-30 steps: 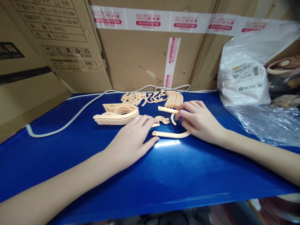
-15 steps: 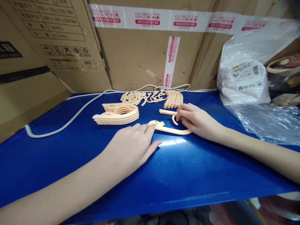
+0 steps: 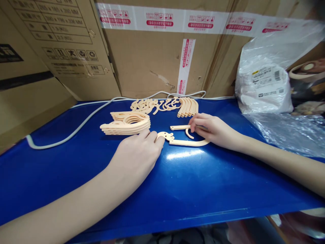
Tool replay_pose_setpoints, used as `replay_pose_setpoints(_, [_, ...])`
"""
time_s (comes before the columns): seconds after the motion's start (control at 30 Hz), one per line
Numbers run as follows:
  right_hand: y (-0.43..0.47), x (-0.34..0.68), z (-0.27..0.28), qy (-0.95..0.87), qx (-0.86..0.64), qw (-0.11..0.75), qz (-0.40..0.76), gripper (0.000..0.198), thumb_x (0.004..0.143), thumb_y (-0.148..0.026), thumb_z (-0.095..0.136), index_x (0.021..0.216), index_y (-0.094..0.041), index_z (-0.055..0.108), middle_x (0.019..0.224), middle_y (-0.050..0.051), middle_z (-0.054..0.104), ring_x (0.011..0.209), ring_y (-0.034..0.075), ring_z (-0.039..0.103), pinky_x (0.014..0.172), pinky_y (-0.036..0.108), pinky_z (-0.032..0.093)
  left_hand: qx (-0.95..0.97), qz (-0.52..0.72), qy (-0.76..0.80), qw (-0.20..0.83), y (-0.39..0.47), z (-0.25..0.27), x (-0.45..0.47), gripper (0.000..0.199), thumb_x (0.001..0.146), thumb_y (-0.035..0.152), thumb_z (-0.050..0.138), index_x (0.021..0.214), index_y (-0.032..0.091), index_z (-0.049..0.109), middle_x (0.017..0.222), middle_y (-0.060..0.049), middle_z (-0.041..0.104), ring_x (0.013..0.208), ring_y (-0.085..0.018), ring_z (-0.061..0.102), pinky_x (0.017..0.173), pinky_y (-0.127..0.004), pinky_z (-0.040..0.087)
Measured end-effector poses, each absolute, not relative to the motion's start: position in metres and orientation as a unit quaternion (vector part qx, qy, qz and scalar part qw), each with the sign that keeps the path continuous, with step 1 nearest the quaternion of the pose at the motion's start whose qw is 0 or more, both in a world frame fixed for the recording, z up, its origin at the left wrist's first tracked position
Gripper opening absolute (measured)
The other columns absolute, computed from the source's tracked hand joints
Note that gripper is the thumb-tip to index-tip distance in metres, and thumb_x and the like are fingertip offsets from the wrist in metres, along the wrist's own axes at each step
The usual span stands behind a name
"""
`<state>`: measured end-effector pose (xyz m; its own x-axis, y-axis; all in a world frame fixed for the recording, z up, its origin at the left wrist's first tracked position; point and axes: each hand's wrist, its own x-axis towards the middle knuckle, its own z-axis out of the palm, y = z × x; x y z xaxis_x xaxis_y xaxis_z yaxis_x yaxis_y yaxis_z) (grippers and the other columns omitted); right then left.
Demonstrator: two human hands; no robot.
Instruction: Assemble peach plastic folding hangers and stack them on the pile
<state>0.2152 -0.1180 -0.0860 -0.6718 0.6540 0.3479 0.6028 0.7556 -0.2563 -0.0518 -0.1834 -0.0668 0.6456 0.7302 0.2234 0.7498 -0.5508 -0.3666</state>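
My left hand is closed on the left end of a small cream plastic centre piece with holes and a knobbed edge. Just right of that piece, touching or nearly touching it, lies a curved cream hanger arm, whose bent end runs under my right hand. The fingers of my right hand are closed around the straight bar of a second hanger arm. Below this bar a small cream hook curves out from by the fingertips. My palm hides how these parts meet.
A stack of cream hanger parts lies left of the hands. Behind are loose hooks and a row of curved arms on the blue table. A white cable, cardboard boxes and a plastic-wrapped bundle surround them.
My left hand has moved slightly left with the centre piece, its thumb now tucked under. The bar in my right hand has come a little nearer and left.
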Motion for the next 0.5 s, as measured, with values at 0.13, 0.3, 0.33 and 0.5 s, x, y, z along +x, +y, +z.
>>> replay_pose_setpoints(0.13, [-0.117,0.216,-0.086,-0.909,-0.357,0.208,0.052,0.014,0.088,-0.01,0.049,0.087,-0.019,0.059,0.093,0.006,0.065,0.09,0.02,0.058,0.08,0.034,0.046,-0.888,-0.062,-0.399,0.221,-0.181,-0.07,-0.052,0.013,0.092,0.015,0.05,0.094,0.013,0.063,0.093,-0.01,0.068,0.088,-0.027,0.066,0.064,-0.036,0.05])
replay_pose_setpoints(0.3, [-0.118,0.215,-0.083,-0.915,-0.355,0.194,0.01,0.015,0.088,-0.009,0.049,0.088,-0.019,0.06,0.095,0.007,0.066,0.088,0.02,0.059,0.08,0.035,0.044,-0.896,-0.087,-0.386,0.2,-0.175,-0.074,-0.052,0.011,0.092,0.017,0.052,0.092,0.014,0.063,0.087,-0.008,0.067,0.087,-0.028,0.065,0.067,-0.038,0.051])
replay_pose_setpoints(0.33, [-0.12,0.214,-0.081,-0.915,-0.354,0.192,-0.006,0.015,0.088,-0.009,0.049,0.088,-0.019,0.06,0.096,0.008,0.066,0.089,0.021,0.059,0.08,0.036,0.044,-0.897,-0.086,-0.387,0.197,-0.174,-0.075,-0.052,0.011,0.092,0.016,0.052,0.091,0.014,0.063,0.086,-0.007,0.067,0.086,-0.028,0.065,0.067,-0.038,0.05])
replay_pose_setpoints(0.5, [-0.137,0.204,-0.074,-0.914,-0.339,0.209,-0.077,0.017,0.095,-0.017,0.046,0.095,-0.018,0.063,0.098,0.01,0.065,0.092,0.023,0.058,0.081,0.037,0.045,-0.896,-0.073,-0.398,0.182,-0.173,-0.073,-0.053,0.013,0.092,0.014,0.052,0.093,0.014,0.065,0.086,-0.006,0.068,0.082,-0.026,0.065,0.064,-0.035,0.049])
